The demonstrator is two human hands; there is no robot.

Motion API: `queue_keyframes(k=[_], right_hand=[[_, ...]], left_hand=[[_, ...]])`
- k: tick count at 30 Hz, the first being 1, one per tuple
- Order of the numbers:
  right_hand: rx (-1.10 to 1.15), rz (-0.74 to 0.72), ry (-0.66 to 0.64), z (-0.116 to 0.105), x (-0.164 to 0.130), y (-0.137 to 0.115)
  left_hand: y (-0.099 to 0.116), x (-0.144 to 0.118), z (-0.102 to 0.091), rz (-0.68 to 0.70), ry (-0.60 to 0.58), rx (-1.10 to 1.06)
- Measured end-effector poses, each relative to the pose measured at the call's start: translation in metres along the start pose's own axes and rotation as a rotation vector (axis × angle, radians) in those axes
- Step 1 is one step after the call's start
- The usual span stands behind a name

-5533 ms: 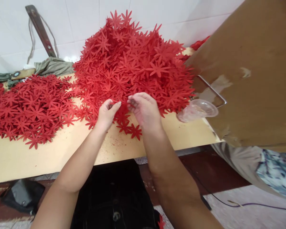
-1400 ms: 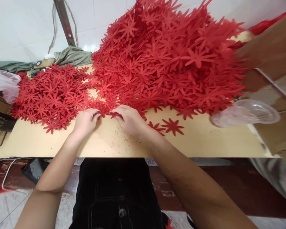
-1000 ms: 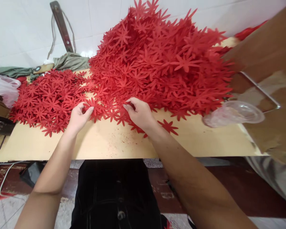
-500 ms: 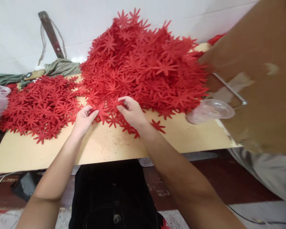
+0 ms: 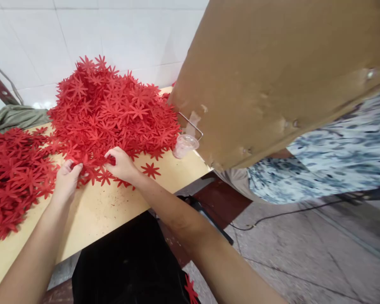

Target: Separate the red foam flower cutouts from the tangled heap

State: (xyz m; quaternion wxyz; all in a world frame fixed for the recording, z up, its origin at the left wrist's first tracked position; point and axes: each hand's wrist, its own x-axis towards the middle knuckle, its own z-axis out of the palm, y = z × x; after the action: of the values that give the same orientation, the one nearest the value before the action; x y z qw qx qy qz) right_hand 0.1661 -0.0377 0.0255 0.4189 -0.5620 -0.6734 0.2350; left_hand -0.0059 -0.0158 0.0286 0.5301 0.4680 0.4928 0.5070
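A tall heap of red star-shaped flower cutouts (image 5: 110, 109) fills the back of the pale wooden table (image 5: 91, 215). My left hand (image 5: 66, 179) and my right hand (image 5: 122, 162) are at the heap's front edge, fingers pinched on a red flower cutout (image 5: 91, 162) between them. A flatter pile of the same cutouts (image 5: 11, 173) lies to the left. One loose cutout (image 5: 150, 169) lies on the table just right of my right hand.
A clear plastic cup (image 5: 184, 145) lies on its side at the table's right end, under a large brown cardboard sheet (image 5: 272, 76). Another person in patterned cloth (image 5: 319, 156) is on the right. A cable (image 5: 288, 213) runs across the floor. Green cloth (image 5: 15, 116) lies at the back left.
The view has swung to the right, so the table and piles now sit at the left. My hands stay at the heap's front edge, still pinching cutouts.
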Motion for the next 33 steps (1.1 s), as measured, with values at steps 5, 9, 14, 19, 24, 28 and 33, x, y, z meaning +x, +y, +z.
queue_keyframes(k=[5,9,14,19,24,28,33], right_hand=[[0.01,0.004,-0.05,0.003,-0.001,-0.002],[0.093,0.066,-0.028,0.006,-0.004,0.0],[0.012,-0.012,-0.061,0.019,-0.017,-0.003],[-0.124,-0.217,-0.303,0.02,-0.034,-0.014],[0.106,-0.092,-0.293,0.002,-0.031,-0.015],[0.418,0.098,-0.078,0.01,-0.018,-0.012],[0.655,0.195,-0.108,0.031,-0.002,-0.011]], left_hand=[[-0.003,-0.003,0.0,0.01,0.035,-0.048],[-0.009,-0.004,-0.002,0.032,0.03,-0.017],[-0.012,-0.003,-0.007,0.025,0.018,-0.117],[-0.012,-0.006,-0.009,0.065,0.044,-0.231],[-0.013,-0.007,-0.009,0.112,0.036,-0.194],[-0.014,-0.007,-0.005,0.131,0.021,-0.147],[-0.012,-0.014,0.001,0.114,-0.046,-0.134]])
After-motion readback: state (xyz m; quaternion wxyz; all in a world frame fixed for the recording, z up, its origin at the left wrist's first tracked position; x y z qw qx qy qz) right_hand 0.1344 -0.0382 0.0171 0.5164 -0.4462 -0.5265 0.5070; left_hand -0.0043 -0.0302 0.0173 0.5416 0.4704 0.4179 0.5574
